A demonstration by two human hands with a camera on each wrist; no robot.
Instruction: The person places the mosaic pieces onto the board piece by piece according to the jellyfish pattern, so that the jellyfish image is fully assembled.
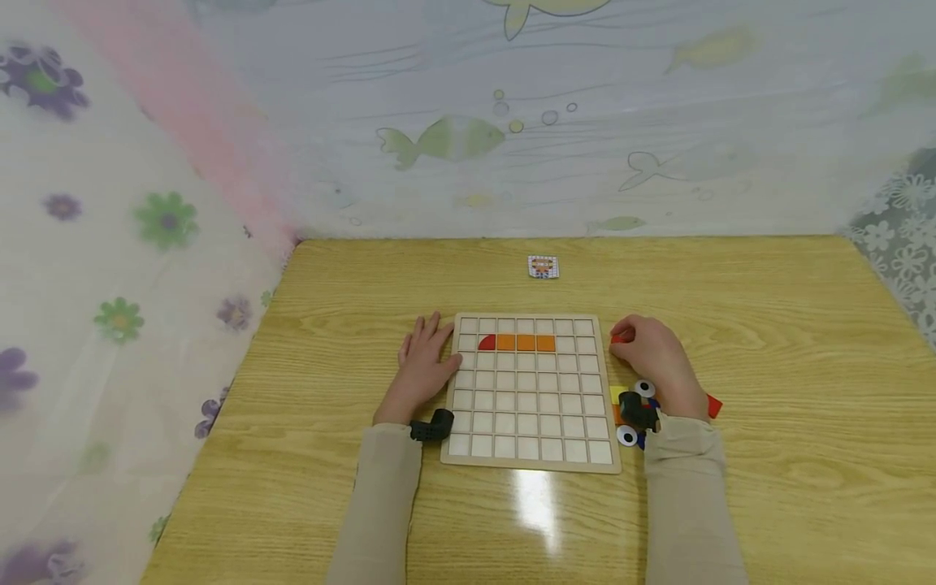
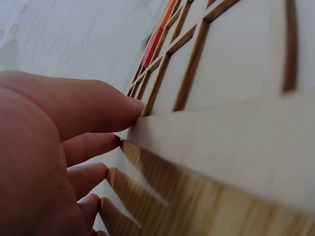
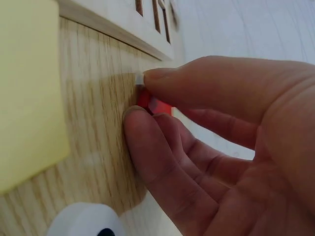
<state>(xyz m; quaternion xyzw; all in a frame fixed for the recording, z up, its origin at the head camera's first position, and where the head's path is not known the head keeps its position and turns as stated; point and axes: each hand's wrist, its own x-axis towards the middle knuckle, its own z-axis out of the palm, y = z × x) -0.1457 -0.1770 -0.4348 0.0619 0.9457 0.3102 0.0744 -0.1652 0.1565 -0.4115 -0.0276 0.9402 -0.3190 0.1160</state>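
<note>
A wooden grid board (image 1: 530, 467) lies flat on the table. In its second row from the top sit a red rounded piece (image 1: 487, 344) and three orange square tiles (image 1: 526, 343), side by side. My left hand (image 1: 426, 357) rests against the board's left edge, fingers spread, thumb on the rim. Off the board's upper right side, my right hand (image 1: 654, 361) pinches a small red piece (image 3: 162, 107) between thumb and fingers, close over the tabletop. The fingers cover most of that piece, so its shape is hidden.
Right of the board, partly under my right wrist, lie a yellow piece (image 1: 617, 393), white eye pieces (image 1: 626, 436), blue bits and another red piece (image 1: 715, 405). A small printed picture card (image 1: 543, 266) lies behind the board. Patterned sheets (image 1: 453, 187) hang at the table's back and left.
</note>
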